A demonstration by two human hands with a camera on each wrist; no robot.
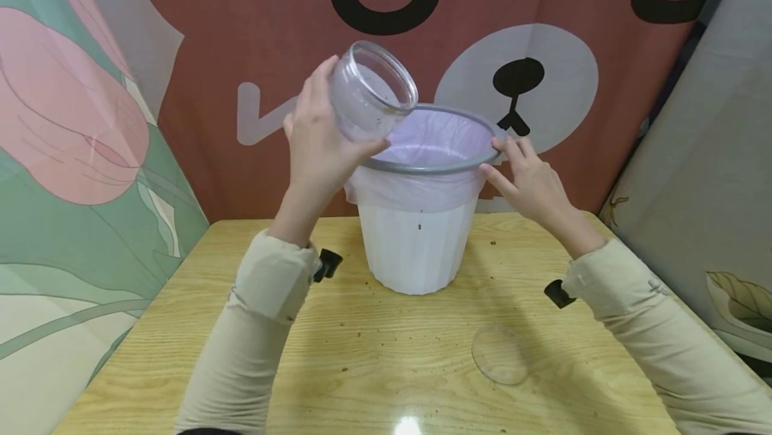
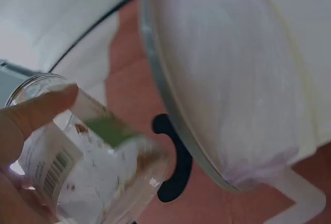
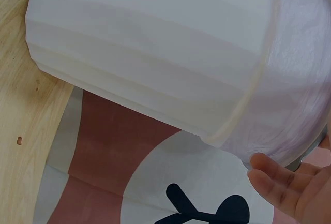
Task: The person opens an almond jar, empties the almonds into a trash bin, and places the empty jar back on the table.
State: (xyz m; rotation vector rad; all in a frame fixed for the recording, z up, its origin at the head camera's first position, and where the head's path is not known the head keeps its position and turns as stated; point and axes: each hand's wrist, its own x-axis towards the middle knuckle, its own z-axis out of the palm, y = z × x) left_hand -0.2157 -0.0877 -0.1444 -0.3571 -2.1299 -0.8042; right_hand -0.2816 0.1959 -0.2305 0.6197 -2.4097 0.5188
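Observation:
My left hand [image 1: 316, 127] grips a clear jar [image 1: 368, 96], raised and tilted beside the left rim of a white trash bin [image 1: 416, 240]. In the left wrist view, the jar [image 2: 93, 182] has a barcode label, and small brown bits cling inside it. A thin, pale purple bag lines the bin, folded over its grey rim [image 1: 434, 168]. On the bin's right side, my right hand [image 1: 531, 180] holds the rim, thumb outside and fingertips over the edge. In the right wrist view, the hand [image 3: 295, 188] is partly cut off by the frame.
A clear round lid [image 1: 499, 356] lies on the wooden table [image 1: 326, 368], in front of the bin and to the right. Small dark crumbs are scattered over the tabletop. Behind the table hangs a reddish-brown cartoon curtain [image 1: 271, 26].

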